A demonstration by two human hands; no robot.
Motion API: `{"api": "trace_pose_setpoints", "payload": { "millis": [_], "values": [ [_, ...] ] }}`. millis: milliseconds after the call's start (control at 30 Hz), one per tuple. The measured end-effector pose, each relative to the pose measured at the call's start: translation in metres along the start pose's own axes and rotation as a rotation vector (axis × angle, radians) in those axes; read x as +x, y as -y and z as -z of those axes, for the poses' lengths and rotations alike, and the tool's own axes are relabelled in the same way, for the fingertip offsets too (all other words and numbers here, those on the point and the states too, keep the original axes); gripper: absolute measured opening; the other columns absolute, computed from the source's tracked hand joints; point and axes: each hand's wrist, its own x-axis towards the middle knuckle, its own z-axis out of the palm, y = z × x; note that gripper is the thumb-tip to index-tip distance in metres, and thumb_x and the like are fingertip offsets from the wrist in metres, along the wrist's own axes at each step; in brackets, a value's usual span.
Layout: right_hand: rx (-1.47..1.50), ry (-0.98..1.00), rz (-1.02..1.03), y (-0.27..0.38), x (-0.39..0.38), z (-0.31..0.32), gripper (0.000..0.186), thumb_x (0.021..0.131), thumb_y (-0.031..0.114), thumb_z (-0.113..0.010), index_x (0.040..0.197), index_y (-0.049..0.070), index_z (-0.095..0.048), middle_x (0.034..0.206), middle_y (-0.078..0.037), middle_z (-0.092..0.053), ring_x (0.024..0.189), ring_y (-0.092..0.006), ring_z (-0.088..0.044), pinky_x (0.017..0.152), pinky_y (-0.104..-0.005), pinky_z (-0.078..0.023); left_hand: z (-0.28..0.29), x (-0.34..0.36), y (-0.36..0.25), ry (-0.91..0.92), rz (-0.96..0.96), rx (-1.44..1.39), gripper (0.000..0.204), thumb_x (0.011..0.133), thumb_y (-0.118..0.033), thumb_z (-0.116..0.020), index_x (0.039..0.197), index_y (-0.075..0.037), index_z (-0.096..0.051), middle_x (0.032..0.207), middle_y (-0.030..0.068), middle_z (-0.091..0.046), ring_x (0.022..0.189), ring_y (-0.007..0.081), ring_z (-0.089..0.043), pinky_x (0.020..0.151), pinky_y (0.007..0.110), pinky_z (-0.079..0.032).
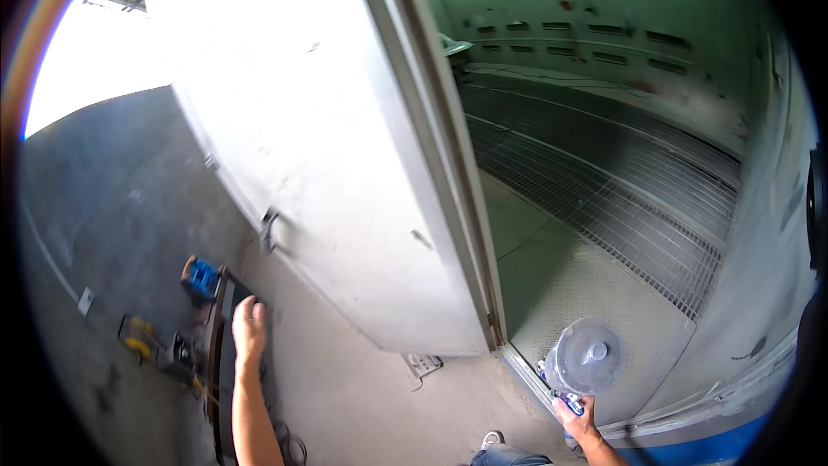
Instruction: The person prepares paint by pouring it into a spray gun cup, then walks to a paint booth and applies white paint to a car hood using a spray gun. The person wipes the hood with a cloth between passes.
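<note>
Right hand (576,417) gripped the spray gun (583,362), best kept upright; left hand (248,328) hung open, panel (226,354) just below its fingers.

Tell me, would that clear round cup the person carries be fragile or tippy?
The clear lidded cup looks like thin plastic, so probably light and apt to flex. The right hand grips the tool beneath it, so it sits top-heavy and would likely tip if set down.

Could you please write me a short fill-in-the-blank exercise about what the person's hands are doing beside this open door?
1. The right hand holds a spray gun with a clear round plastic ___ on top.
2. The left hand touches the edge of a dark flat ___.
3. The large white metal door stands ___.
4. The room's floor is metal ___.

Missing words: cup; panel; open; grating
</note>
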Motion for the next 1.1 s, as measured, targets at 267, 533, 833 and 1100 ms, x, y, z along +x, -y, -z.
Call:
{"api": "trace_pose_setpoints", "payload": {
  "millis": [267, 533, 833, 1100],
  "values": [
    [-0.073, -0.324, 0.015, 0.029, 0.119, 0.034, 0.013, 0.079, 0.006, -0.071, 0.078, 0.005, -0.058, 0.068, -0.001, -0.058, 0.056, -0.0120, -0.053, 0.054, -0.0285, -0.041, -0.135, 0.250, 0.110, -0.076, 0.155, -0.290, 0.051, 0.102, -0.039, -0.041, 0.126, 0.004, -0.054, 0.117, 0.0186, -0.063, 0.109, 0.0294, -0.058, 0.096, 0.034, -0.043],
    [-0.026, -0.652, 0.053, 0.013, 0.286, 0.059, 0.035, 0.081, 0.001, -0.071, 0.102, 0.006, -0.044, 0.073, -0.002, -0.053, 0.053, -0.0088, -0.048, 0.047, -0.0243, -0.039, -0.180, 0.256, 0.081, -0.347, 0.483, 0.009, 0.067, 0.099, -0.052, -0.037, 0.137, 0.002, -0.045, 0.139, 0.0219, -0.048, 0.126, 0.0361, -0.047, 0.103, 0.039, -0.037],
    [-0.151, -0.394, 0.109, 0.115, 0.483, 0.079, 0.038, 0.084, 0.002, -0.069, 0.111, 0.006, -0.042, 0.077, -0.003, -0.055, 0.058, -0.0093, -0.051, 0.050, -0.0250, -0.040, -0.121, 0.239, 0.006, -0.306, 0.614, 0.326, 0.053, 0.099, -0.040, -0.041, 0.130, 0.001, -0.052, 0.131, 0.0217, -0.054, 0.119, 0.0342, -0.051, 0.101, 0.039, -0.040],
    [-0.071, -0.263, 0.005, 0.264, 0.602, 0.047, 0.015, 0.079, 0.006, -0.073, 0.090, 0.000, -0.065, 0.078, -0.003, -0.065, 0.069, -0.0090, -0.056, 0.064, -0.0272, -0.046, -0.086, 0.251, -0.123, -0.221, 0.715, 0.420, 0.049, 0.098, -0.035, -0.044, 0.130, 0.001, -0.052, 0.128, 0.0218, -0.055, 0.116, 0.0346, -0.053, 0.098, 0.040, -0.041]
  ]
}}
